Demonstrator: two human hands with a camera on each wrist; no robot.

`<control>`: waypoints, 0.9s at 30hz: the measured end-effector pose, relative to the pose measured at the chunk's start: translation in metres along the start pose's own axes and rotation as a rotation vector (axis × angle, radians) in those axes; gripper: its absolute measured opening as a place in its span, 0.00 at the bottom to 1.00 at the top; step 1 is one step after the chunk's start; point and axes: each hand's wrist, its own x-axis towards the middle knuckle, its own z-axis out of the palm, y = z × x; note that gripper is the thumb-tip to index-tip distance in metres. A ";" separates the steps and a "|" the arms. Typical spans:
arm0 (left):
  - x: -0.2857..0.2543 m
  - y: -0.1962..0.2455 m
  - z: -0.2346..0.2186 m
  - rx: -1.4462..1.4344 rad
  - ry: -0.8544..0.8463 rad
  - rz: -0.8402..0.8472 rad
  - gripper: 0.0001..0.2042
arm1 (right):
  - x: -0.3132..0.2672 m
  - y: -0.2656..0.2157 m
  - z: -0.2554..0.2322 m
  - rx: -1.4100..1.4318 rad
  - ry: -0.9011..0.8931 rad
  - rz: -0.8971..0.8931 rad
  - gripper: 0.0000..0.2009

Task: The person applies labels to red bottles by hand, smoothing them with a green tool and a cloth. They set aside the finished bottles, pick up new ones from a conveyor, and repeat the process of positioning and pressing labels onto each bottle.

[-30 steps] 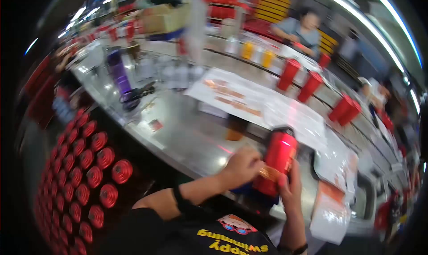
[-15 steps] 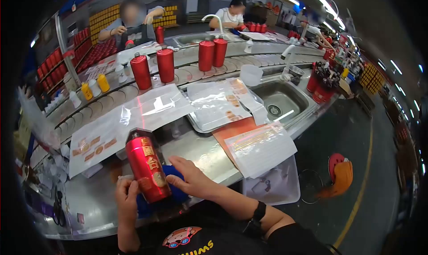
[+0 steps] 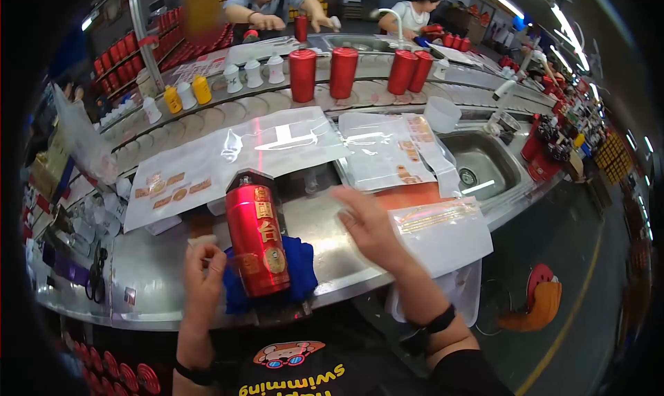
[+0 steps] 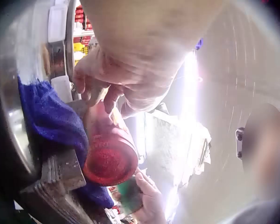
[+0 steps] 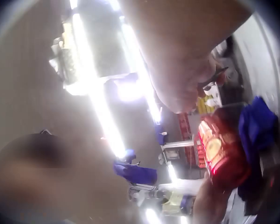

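Note:
A red bottle [image 3: 254,233] with gold characters and a round gold emblem lies tilted on a blue cloth [image 3: 302,261] at the counter's front edge. Behind its upper end is a dark angular holder [image 3: 273,188]. My left hand [image 3: 203,275] is just left of the bottle, fingers curled, pinching a small whitish piece [image 3: 202,240]. In the left wrist view those fingers [image 4: 94,79] overlap the upper part of the bottle [image 4: 110,158], whose base faces the camera. My right hand [image 3: 373,226] hovers right of the bottle, apart from it, fingers extended.
Printed label sheets [image 3: 228,154] lie behind the bottle, with more white sheets [image 3: 443,233] at the right. Beyond are a sink [image 3: 477,164] and several red bottles [image 3: 302,76] along a conveyor. Scissors [image 3: 97,275] lie at the left. A white bin [image 3: 449,292] stands below the counter's edge.
The head view has swung right, then slightly back. My right hand has left the bottle and moved right. The bottle's gold lettering now faces up; my left hand stays beside it.

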 end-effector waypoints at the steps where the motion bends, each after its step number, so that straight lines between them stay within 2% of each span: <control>1: 0.005 0.014 -0.006 -0.035 0.008 -0.041 0.08 | 0.015 0.005 -0.022 0.122 -0.025 0.154 0.17; 2: 0.012 0.022 -0.012 -0.027 0.019 -0.027 0.08 | 0.025 0.030 -0.037 0.045 0.044 0.130 0.16; 3: 0.020 0.027 -0.017 -0.020 0.030 -0.009 0.07 | 0.047 0.035 -0.065 -0.230 0.061 -0.063 0.15; 5: 0.034 0.027 -0.021 -0.019 0.046 0.047 0.05 | 0.082 0.071 -0.112 -0.357 0.086 -0.008 0.15; 6: 0.038 0.029 -0.021 -0.039 0.001 -0.035 0.05 | 0.108 0.086 -0.137 -0.472 0.041 0.102 0.15; 7: 0.043 0.026 -0.012 -0.102 0.016 -0.056 0.06 | 0.133 0.131 -0.167 -0.512 0.074 -0.020 0.15; 8: 0.045 0.021 -0.002 -0.163 0.021 -0.087 0.07 | 0.170 0.154 -0.193 -0.682 0.072 0.095 0.16; 9: 0.047 0.012 0.004 -0.144 -0.011 -0.212 0.09 | 0.206 0.184 -0.219 -0.596 0.096 0.196 0.16; 10: 0.053 -0.008 -0.001 -0.150 -0.003 -0.236 0.10 | 0.239 0.199 -0.235 -0.745 0.151 0.245 0.16; 11: 0.058 -0.032 -0.016 -0.150 -0.015 -0.279 0.10 | 0.276 0.215 -0.256 -0.909 0.064 0.252 0.17; 12: 0.072 -0.047 -0.024 -0.149 -0.026 -0.318 0.11 | 0.304 0.252 -0.273 -0.936 0.060 0.164 0.14; 13: 0.093 -0.034 -0.034 -0.027 0.014 -0.269 0.11 | 0.324 0.267 -0.283 -0.999 -0.034 0.295 0.16; 14: 0.118 -0.019 -0.048 0.097 0.054 -0.221 0.11 | 0.339 0.295 -0.286 -1.076 -0.081 0.306 0.18; 16: 0.162 -0.002 -0.052 -0.025 0.225 -0.163 0.12 | 0.368 0.350 -0.305 -1.235 -0.161 0.320 0.22; 17: 0.182 0.013 -0.050 0.021 0.195 -0.128 0.12 | 0.381 0.372 -0.315 -1.190 -0.182 0.350 0.24; 20: 0.228 0.056 -0.042 0.164 0.081 -0.057 0.13 | 0.400 0.387 -0.318 -1.324 -0.329 0.419 0.26; 21: 0.240 0.066 -0.041 0.223 0.024 -0.053 0.13 | 0.408 0.391 -0.318 -1.289 -0.328 0.513 0.28; 22: 0.245 0.075 -0.041 0.282 -0.028 -0.045 0.13 | 0.412 0.404 -0.316 -1.238 -0.302 0.474 0.27; 24: 0.251 0.092 -0.034 0.289 -0.072 -0.167 0.14 | 0.420 0.439 -0.304 -1.126 -0.231 0.386 0.25; 27: 0.244 0.081 -0.034 0.341 -0.104 -0.194 0.10 | 0.445 0.457 -0.276 -1.147 -0.553 0.664 0.22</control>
